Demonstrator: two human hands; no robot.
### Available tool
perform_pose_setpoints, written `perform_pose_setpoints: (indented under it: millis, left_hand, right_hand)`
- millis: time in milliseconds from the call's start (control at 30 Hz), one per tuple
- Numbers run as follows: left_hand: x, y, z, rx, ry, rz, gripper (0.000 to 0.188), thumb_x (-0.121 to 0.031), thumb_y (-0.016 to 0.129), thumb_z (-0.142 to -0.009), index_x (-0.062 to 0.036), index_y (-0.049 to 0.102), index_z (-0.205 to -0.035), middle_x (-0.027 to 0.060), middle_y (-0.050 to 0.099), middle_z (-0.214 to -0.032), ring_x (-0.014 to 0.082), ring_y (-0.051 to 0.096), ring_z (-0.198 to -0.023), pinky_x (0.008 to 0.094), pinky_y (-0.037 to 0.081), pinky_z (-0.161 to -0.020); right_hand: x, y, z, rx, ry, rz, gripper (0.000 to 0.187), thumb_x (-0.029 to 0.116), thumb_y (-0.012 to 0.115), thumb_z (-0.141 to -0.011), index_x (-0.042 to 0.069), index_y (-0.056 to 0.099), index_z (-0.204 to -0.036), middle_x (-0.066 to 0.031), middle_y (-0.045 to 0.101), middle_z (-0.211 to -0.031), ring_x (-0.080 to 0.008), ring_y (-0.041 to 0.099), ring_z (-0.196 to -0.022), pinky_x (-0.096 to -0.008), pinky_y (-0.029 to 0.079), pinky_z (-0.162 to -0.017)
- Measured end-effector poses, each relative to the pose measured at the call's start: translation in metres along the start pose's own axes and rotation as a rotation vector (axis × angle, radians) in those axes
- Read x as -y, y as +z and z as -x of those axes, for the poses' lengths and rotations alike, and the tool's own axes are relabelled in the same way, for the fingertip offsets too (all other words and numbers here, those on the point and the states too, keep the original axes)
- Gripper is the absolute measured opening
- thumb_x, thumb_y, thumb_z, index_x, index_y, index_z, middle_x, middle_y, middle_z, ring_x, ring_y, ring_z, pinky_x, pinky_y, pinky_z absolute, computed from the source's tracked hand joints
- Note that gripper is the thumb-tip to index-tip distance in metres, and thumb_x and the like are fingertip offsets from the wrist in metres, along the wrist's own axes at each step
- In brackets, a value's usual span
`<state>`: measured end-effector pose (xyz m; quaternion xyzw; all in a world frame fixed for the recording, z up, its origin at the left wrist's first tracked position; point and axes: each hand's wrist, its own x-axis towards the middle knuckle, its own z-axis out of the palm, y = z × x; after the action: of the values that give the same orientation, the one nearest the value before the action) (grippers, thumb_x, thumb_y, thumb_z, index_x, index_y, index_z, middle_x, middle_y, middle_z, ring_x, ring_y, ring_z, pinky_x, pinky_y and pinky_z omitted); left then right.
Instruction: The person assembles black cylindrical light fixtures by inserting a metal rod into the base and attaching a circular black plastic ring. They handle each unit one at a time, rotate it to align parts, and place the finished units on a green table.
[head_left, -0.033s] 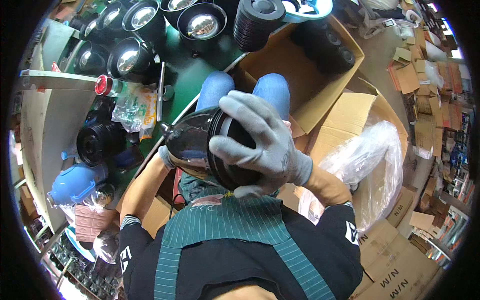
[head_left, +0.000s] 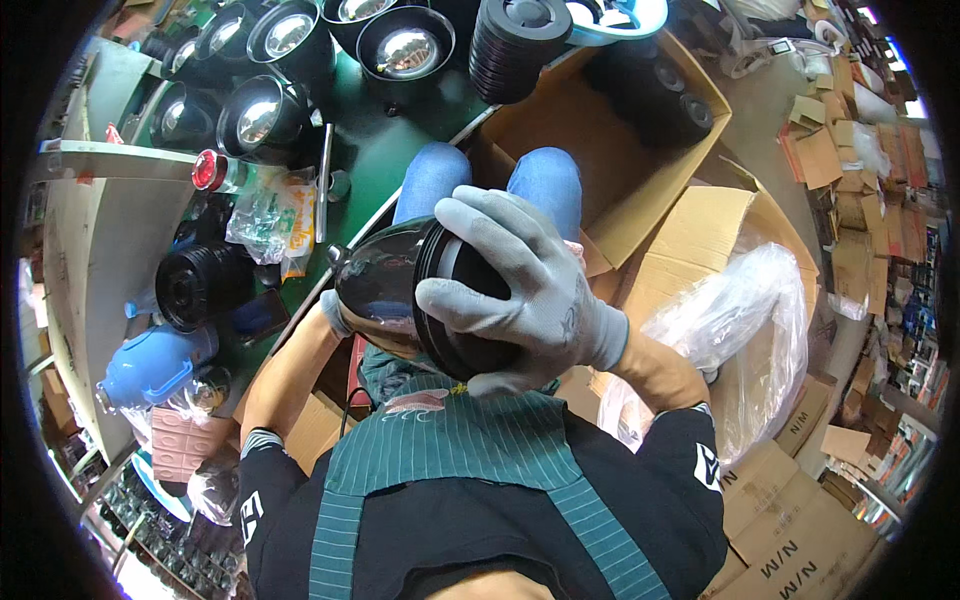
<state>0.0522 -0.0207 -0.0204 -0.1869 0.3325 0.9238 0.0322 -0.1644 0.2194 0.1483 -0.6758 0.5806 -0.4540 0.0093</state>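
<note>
A glossy black dome-shaped lamp housing (head_left: 380,285) lies tilted on its side in front of my chest, with a small knob at its left end. My right hand (head_left: 520,280), in a grey glove, is spread across the ribbed black end cap (head_left: 470,345) at the housing's right end and grips it with fingers and thumb. My left hand (head_left: 335,313), also gloved in grey, is at the housing's left underside and supports it. Its fingers are hidden behind the dome.
Several black lamp shades (head_left: 405,52) with silver reflectors stand on the green table (head_left: 380,130), beside a stack of ribbed black discs (head_left: 520,50). An open cardboard box (head_left: 610,200) holds black parts. A carton with clear plastic (head_left: 740,320) is at right, a blue jug (head_left: 160,365) at left.
The dome has turned slightly, and its end knob has shifted a little and shows a rounder outline. My right hand stays on the end cap.
</note>
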Motion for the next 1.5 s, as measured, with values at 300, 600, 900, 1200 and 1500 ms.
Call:
perform_pose_setpoints:
  millis: [300, 600, 900, 1200, 1500]
  left_hand:
    - [-0.100, 0.124, -0.003, -0.008, 1.000, -1.745, 0.051, -0.027, 0.085, -0.081, -0.0023, 0.080, -0.124, 0.0214, 0.079, -0.116, 0.0385, 0.079, -0.107, 0.0411, 0.062, -0.097]
    - [-0.063, 0.088, 0.000, -0.236, 0.449, -0.931, 0.059, -0.037, 0.081, -0.086, 0.0052, 0.075, -0.126, 0.0151, 0.079, -0.118, 0.0210, 0.074, -0.110, 0.0358, 0.057, -0.102]
    - [-0.045, 0.039, 0.013, -0.325, 0.474, -0.745, 0.035, -0.010, 0.072, -0.095, 0.0039, 0.076, -0.127, 0.0095, 0.080, -0.113, 0.0155, 0.074, -0.104, 0.0326, 0.060, -0.097]
    - [-0.093, 0.087, 0.026, 0.050, 1.118, -1.713, 0.045, -0.025, 0.078, -0.088, -0.0011, 0.077, -0.126, 0.0194, 0.079, -0.116, 0.0358, 0.079, -0.108, 0.0410, 0.063, -0.095]
    - [-0.072, 0.075, 0.022, -0.221, 0.784, -1.215, 0.050, -0.023, 0.079, -0.087, 0.0014, 0.077, -0.130, 0.0162, 0.079, -0.123, 0.0246, 0.077, -0.111, 0.0364, 0.060, -0.099]
  right_hand:
    - [-0.064, 0.009, 0.057, -0.153, 1.414, -1.345, 0.072, 0.050, 0.028, -0.120, -0.005, 0.042, -0.164, -0.0188, 0.056, -0.159, -0.0283, 0.054, -0.147, -0.0358, 0.035, -0.128]
    - [-0.026, 0.024, 0.056, -0.258, 0.444, -0.588, 0.113, 0.074, 0.059, -0.101, -0.001, 0.015, -0.175, -0.0244, 0.028, -0.176, -0.0338, 0.030, -0.163, -0.0430, 0.023, -0.132]
    - [-0.026, 0.016, 0.052, -0.086, 0.423, -0.274, 0.100, 0.070, 0.045, -0.108, -0.007, 0.027, -0.169, -0.0318, 0.029, -0.174, -0.0438, 0.031, -0.163, -0.0448, 0.021, -0.133]
    - [-0.036, 0.028, 0.045, -0.050, 1.395, -1.104, 0.080, 0.060, 0.035, -0.117, -0.001, 0.037, -0.168, -0.0203, 0.049, -0.165, -0.0263, 0.049, -0.153, -0.0399, 0.032, -0.131]
    - [-0.017, 0.042, 0.029, -0.182, 0.746, -0.736, 0.077, 0.051, 0.035, -0.118, -0.002, 0.022, -0.173, -0.0265, 0.030, -0.174, -0.0333, 0.031, -0.163, -0.0414, 0.021, -0.134]
